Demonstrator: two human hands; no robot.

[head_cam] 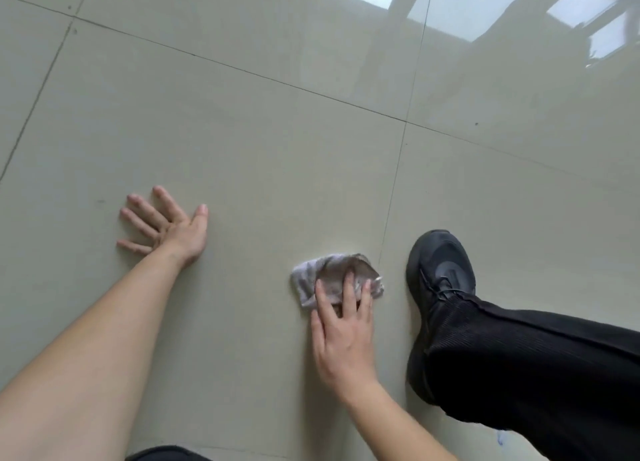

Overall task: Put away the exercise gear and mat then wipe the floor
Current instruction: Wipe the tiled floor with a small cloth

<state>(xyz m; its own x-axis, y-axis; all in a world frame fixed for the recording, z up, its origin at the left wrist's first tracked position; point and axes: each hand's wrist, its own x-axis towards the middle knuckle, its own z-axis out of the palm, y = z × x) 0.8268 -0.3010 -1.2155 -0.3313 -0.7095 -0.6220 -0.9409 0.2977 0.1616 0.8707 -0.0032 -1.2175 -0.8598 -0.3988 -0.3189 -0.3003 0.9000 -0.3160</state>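
**Right hand pressed on the cloth, left hand flat on the tiles**

The left hand (166,228) lay open and empty, fingers spread, palm down on the floor (277,131), bracing the bare forearm that ran off the lower left edge. To its right, the right hand (341,332) held nothing closed in a fist; its fingers (348,287) were spread and pressed down on the cloth (329,277), pinning it flat to the tile.

The cloth's near part was hidden under those fingers. What showed was a small crumpled rag, grey and mottled with darker patches, folded over itself. It sat near the floor's lower middle, just left of a grout line.

Further right, a black shoe (440,273) stood on the tile near the cloth, not touching it, with a black ribbed trouser leg (519,374) covering its heel and cut off at the right edge. Bright window reflections blurred the floor's upper right corner.
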